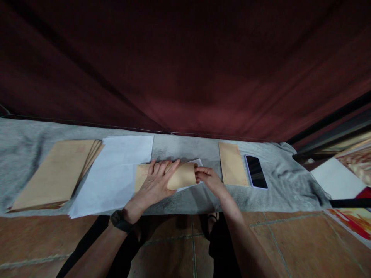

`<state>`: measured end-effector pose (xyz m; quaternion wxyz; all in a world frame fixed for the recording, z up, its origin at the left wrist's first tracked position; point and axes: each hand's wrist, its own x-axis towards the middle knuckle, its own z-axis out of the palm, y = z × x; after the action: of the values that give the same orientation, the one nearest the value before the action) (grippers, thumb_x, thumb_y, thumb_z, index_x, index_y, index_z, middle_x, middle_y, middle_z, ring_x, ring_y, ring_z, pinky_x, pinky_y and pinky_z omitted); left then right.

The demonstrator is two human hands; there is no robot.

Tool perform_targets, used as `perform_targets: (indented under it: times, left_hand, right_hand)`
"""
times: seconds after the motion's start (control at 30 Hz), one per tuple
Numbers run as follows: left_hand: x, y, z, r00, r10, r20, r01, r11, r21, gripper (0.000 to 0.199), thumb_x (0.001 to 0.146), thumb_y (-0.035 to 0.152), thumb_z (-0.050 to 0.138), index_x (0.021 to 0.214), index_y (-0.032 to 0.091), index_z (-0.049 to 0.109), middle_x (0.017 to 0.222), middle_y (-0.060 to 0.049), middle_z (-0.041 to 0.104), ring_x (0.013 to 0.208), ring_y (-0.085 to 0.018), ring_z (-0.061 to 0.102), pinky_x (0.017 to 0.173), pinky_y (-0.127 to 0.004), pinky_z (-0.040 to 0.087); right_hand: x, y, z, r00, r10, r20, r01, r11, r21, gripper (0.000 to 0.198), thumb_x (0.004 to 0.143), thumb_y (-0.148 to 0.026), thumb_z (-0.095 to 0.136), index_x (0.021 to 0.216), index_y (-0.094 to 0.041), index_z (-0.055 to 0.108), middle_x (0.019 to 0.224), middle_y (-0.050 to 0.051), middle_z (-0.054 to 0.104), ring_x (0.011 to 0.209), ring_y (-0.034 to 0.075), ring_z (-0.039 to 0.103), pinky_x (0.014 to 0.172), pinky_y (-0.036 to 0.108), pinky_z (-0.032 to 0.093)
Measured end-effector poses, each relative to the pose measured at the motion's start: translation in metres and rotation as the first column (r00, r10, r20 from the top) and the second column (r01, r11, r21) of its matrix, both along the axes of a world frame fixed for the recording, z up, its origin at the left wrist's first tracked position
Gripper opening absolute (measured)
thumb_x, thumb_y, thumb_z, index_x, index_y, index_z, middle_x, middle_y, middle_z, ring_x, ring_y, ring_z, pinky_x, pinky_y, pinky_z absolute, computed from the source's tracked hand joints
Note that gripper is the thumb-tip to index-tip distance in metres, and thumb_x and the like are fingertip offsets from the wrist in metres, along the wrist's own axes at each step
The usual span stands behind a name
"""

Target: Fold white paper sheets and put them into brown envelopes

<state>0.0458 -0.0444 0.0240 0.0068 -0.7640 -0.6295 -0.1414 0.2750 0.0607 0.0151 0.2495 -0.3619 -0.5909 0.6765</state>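
A brown paper envelope (183, 177) lies across the middle of the cloth, its right end bulging round an open mouth. My left hand (158, 179) grips it from above, fingers over the far side and thumb at the near side. At the mouth is my right hand (210, 179), fingers bent together and their tips partly hidden inside the envelope; what they hold, if anything, cannot be made out. A white sheet (199, 162) shows beneath the envelope, its corners sticking out past the edges.
White paper sheets (113, 173) lie left of my hands, beside a fanned stack of brown envelopes (55, 170). To the right are a single brown envelope (233, 164) and a phone (256, 172). Grey cloth (286, 177) covers the surface; a dark red curtain (185, 77) hangs behind.
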Motion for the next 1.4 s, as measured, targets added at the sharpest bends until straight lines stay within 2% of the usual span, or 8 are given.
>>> perform_targets:
  times: [0.13,0.3,0.43,0.53,0.73,1.03,1.23,1.4]
  left_hand:
    - [0.002,-0.001,0.001,0.998,-0.057,-0.029,0.057,0.998,-0.007,0.104,0.077,0.032,0.076,0.165,0.024,0.022,0.145,-0.017,0.053,0.138,-0.037,0.048,0.125,-0.06,0.018]
    - [-0.002,-0.002,0.007,0.999,-0.019,-0.031,0.02,1.0,0.007,0.103,0.079,0.034,0.075,0.166,0.023,0.021,0.141,-0.017,0.055,0.135,-0.037,0.049,0.125,-0.058,0.021]
    - [-0.014,-0.003,0.007,0.996,0.081,-0.031,-0.079,0.996,0.051,0.102,0.08,0.036,0.074,0.166,0.021,0.02,0.141,-0.019,0.055,0.135,-0.038,0.049,0.125,-0.061,0.019]
    - [-0.026,-0.004,0.003,0.99,0.137,-0.025,-0.136,0.99,0.038,0.105,0.078,0.038,0.076,0.165,0.021,0.02,0.142,-0.018,0.054,0.133,-0.039,0.05,0.124,-0.063,0.02]
    - [-0.038,-0.006,-0.008,0.989,0.143,-0.047,-0.145,0.989,-0.03,0.111,0.075,0.041,0.078,0.166,0.023,0.017,0.144,-0.017,0.053,0.134,-0.039,0.051,0.122,-0.064,0.023]
    - [-0.046,-0.007,-0.011,0.986,0.167,-0.019,-0.168,0.984,-0.063,0.114,0.073,0.042,0.079,0.166,0.027,0.016,0.145,-0.015,0.051,0.136,-0.039,0.049,0.123,-0.064,0.022]
    - [-0.049,-0.008,-0.014,0.985,0.172,0.009,-0.171,0.984,-0.049,0.114,0.074,0.043,0.079,0.167,0.028,0.015,0.144,-0.015,0.052,0.135,-0.04,0.049,0.123,-0.066,0.02]
    - [-0.047,-0.006,-0.013,0.982,0.19,0.021,-0.189,0.981,-0.048,0.116,0.072,0.042,0.081,0.167,0.027,0.016,0.144,-0.015,0.051,0.136,-0.04,0.048,0.123,-0.066,0.02]
  right_hand:
    - [-0.007,-0.007,-0.001,0.995,0.095,-0.002,-0.095,0.995,-0.022,0.024,0.069,-0.024,0.059,0.086,-0.025,0.076,0.078,-0.003,0.073,0.078,0.019,0.064,0.079,0.031,0.052]
    - [-0.005,0.002,-0.008,0.994,-0.106,0.033,0.106,0.994,-0.001,0.027,0.077,-0.035,0.056,0.097,-0.024,0.071,0.083,0.0,0.072,0.075,0.019,0.065,0.07,0.031,0.052]
    - [0.005,0.008,-0.017,0.824,-0.475,0.308,0.308,0.832,0.461,0.029,0.085,-0.044,0.06,0.103,-0.022,0.067,0.099,0.008,0.071,0.092,0.024,0.066,0.084,0.036,0.052]
    - [0.006,0.001,-0.022,0.652,-0.556,0.515,0.116,0.744,0.658,0.043,0.082,-0.046,0.074,0.114,-0.02,0.064,0.115,0.016,0.068,0.109,0.031,0.063,0.094,0.041,0.05]
    - [-0.006,-0.007,-0.019,0.467,-0.497,0.731,-0.09,0.796,0.599,0.055,0.084,-0.042,0.075,0.127,-0.012,0.059,0.121,0.02,0.066,0.118,0.035,0.061,0.1,0.042,0.047]
    - [0.012,0.018,-0.022,0.685,-0.396,0.611,0.061,0.867,0.494,0.008,0.086,-0.031,0.063,0.085,-0.023,0.065,0.086,0.007,0.071,0.088,0.025,0.067,0.081,0.035,0.05]
    - [0.033,0.037,-0.022,0.782,-0.624,0.015,0.563,0.716,0.414,0.025,0.081,-0.044,0.061,0.093,-0.022,0.064,0.089,0.003,0.07,0.084,0.021,0.062,0.079,0.033,0.05]
    - [0.022,0.031,-0.021,0.813,-0.576,-0.088,0.576,0.773,0.265,0.032,0.076,-0.051,0.069,0.085,-0.021,0.064,0.079,0.0,0.066,0.074,0.017,0.056,0.07,0.028,0.048]
